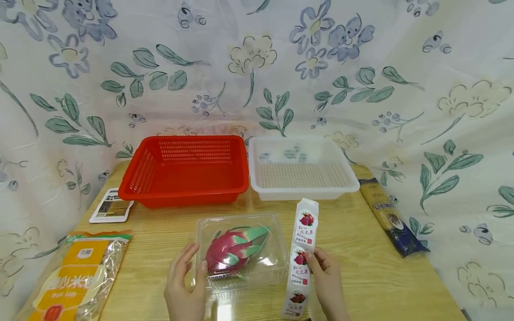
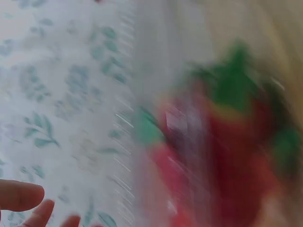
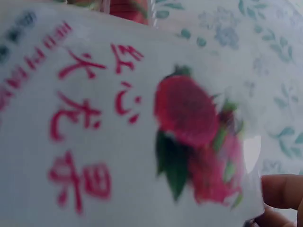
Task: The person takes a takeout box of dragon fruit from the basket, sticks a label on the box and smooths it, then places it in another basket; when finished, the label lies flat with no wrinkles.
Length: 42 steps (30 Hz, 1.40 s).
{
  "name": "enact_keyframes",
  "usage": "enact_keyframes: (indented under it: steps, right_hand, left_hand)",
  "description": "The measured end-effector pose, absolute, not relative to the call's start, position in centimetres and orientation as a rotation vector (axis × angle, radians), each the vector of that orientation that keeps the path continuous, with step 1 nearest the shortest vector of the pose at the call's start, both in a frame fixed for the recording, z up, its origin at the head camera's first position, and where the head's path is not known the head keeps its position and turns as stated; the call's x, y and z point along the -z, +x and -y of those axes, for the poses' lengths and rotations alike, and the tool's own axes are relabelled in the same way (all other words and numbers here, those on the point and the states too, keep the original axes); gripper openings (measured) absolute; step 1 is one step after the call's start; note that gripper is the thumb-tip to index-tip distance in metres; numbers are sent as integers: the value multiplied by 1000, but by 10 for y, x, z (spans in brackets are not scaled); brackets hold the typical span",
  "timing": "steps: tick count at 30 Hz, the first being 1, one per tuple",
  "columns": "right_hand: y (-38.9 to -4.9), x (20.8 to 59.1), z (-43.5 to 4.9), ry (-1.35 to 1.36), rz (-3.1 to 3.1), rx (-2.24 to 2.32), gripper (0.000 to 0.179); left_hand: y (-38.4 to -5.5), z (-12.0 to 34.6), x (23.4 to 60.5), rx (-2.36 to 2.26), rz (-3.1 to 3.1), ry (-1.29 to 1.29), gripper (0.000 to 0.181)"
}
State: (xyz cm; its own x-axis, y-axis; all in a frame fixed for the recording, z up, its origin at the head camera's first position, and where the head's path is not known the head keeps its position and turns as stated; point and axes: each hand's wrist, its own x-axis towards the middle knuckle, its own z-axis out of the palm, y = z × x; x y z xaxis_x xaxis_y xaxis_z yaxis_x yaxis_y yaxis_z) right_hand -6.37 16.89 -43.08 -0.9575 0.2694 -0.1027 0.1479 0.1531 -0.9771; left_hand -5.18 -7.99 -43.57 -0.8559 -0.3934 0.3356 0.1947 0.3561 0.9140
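Note:
A pink-red dragon fruit with green leaf tips [image 1: 230, 252] lies inside a clear plastic clamshell box [image 1: 277, 232] near the middle of the table. My left hand [image 1: 185, 285] is at the box's left side, fingers extended, the thumb overlapping its front left corner. In the left wrist view the fruit [image 2: 236, 156] is blurred behind clear plastic. With thumb and fingers, my right hand [image 1: 328, 281] pinches a white strip of dragon fruit stickers [image 1: 302, 236] by its right edge. The strip hangs lengthwise to the right of the box; a sticker [image 3: 118, 156] fills the right wrist view.
Behind the box stand a red plastic basket [image 1: 184, 196] and a white one [image 1: 305, 194]. At left lie a white flat packet [image 1: 111, 207] and a large yellow food bag [image 1: 76, 276]. A pasta packet [image 1: 391, 218] rests at the right edge. Floral cloth [image 1: 257, 89] hangs behind.

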Motion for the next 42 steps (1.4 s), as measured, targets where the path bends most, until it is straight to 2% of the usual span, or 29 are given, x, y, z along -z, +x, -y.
enact_keyframes:
  steps: [4, 7, 13, 17, 21, 25, 27, 31, 35, 42]
  right_hand:
    - [-61, 426, -152, -269, 2288, -1876, 25]
    - [-61, 426, -142, -173, 2239, -1862, 21]
    - [-58, 433, -128, 102, 2082, -1878, 12]
    - [-60, 440, -128, 381, 2039, -1688, 23]
    - [-64, 446, -128, 610, 2002, -1512, 33]
    - [-66, 449, -125, 684, 1978, -1429, 35]
    - [-67, 450, -124, 709, 1958, -1400, 30]
    - [-71, 455, -124, 739, 1907, -1294, 5]
    - [-71, 460, -121, 727, 1870, -1224, 26]
    - [-67, 461, -114, 600, 1882, -941, 39]
  left_hand:
    - [-50, 55, 417, 2055, 1942, -125, 28]
    - [-52, 40, 411, 2369, 1992, -228, 29]
    - [-59, 26, 413, 2568, 2108, -157, 36]
    - [-62, 26, 415, 2602, 2104, -111, 39]
    - [-62, 26, 416, 2602, 2084, -65, 38]
    - [-62, 28, 418, 2596, 2072, -50, 37]
    - [-61, 29, 420, 2595, 2075, -40, 37]
    - [-59, 28, 420, 2527, 2101, -11, 32]
    - [-54, 21, 420, 2293, 2086, 16, 25]
    - [-53, 9, 432, 1607, 1915, -181, 21]
